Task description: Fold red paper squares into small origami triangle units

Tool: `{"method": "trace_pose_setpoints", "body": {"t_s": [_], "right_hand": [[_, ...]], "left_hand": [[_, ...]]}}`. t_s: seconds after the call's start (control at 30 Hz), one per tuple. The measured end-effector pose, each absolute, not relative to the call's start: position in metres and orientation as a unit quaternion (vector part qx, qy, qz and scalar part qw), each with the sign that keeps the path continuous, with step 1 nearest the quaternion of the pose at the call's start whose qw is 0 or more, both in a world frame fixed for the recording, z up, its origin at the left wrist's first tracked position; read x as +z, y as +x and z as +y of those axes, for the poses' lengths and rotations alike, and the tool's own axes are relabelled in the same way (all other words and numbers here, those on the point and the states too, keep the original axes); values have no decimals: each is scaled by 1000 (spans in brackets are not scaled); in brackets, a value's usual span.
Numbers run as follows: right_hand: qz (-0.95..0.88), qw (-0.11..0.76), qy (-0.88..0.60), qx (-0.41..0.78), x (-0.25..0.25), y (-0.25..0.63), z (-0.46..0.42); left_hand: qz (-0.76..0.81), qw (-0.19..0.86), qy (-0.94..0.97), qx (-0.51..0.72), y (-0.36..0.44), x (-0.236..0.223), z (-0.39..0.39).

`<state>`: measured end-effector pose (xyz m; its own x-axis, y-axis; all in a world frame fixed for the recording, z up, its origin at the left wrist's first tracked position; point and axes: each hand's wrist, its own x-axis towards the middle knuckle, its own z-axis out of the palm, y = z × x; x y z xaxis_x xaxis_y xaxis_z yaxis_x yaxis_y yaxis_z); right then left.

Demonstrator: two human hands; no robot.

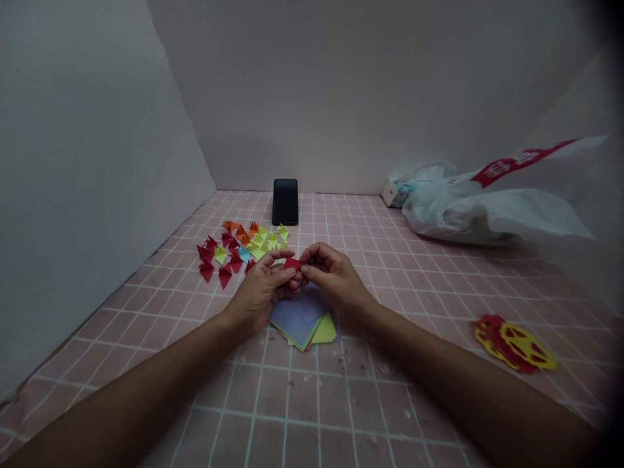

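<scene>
My left hand (260,286) and my right hand (331,273) meet over the pink tiled floor, both pinching a small red folded paper piece (292,263) between their fingertips. Directly beneath the hands lies a stack of coloured paper squares (305,322), with a bluish sheet on top and yellow-green and orange edges showing. Behind and to the left of the hands is a scatter of several folded paper pieces (241,250) in red, orange, yellow-green and light blue.
A black phone (285,201) stands against the back wall. A white plastic bag (492,208) with a small box (396,192) beside it lies at the back right. A red and yellow paper cutout (514,343) rests on the tiles at right. Walls close in at left and behind.
</scene>
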<state>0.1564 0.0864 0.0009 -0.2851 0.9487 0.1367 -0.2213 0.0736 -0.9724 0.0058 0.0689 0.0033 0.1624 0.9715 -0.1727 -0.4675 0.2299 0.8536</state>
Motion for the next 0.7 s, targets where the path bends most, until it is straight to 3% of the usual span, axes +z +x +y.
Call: {"method": "trace_pose_setpoints", "body": {"t_s": [0.57,0.7], "right_hand": [[-520,518,-349,583,-2,158,88],[-542,479,-354,592,-3,159,89]], "left_hand": [[372,672,366,526,6,2,69],[385,627,399,547,6,1,70]]}}
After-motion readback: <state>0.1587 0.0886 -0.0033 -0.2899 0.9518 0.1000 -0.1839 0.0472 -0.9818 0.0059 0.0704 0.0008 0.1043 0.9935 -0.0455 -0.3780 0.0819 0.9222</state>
